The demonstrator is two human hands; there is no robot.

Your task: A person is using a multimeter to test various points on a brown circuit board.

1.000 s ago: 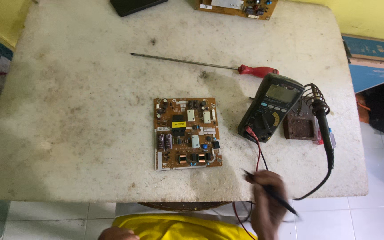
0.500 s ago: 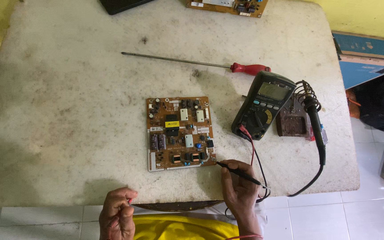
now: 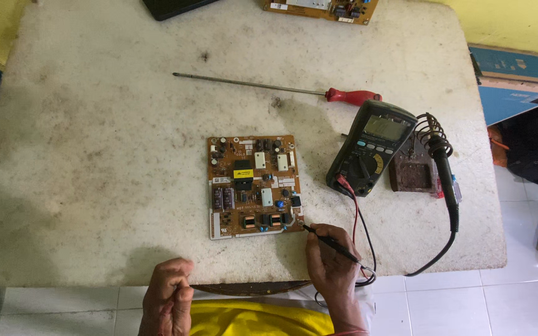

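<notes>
Circuit board (image 3: pixel 253 186): flat, near the counter's (image 3: pixel 94 155) front edge. Right hand (image 3: pixel 331 264) pinches a black probe (image 3: pixel 331 244), tip at the board's front-right corner. Left hand (image 3: pixel 168 297) loosely curled, empty, at the front edge. Risk: the tip could slip and bridge adjacent contacts; the leads (image 3: pixel 359 218) could tug the multimeter (image 3: pixel 372 146).

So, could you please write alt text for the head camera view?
A right hand holds a black probe to the corner of a brown circuit board on a stained white table. A multimeter and red-handled screwdriver lie nearby; the left hand rests at the table's edge.
</notes>
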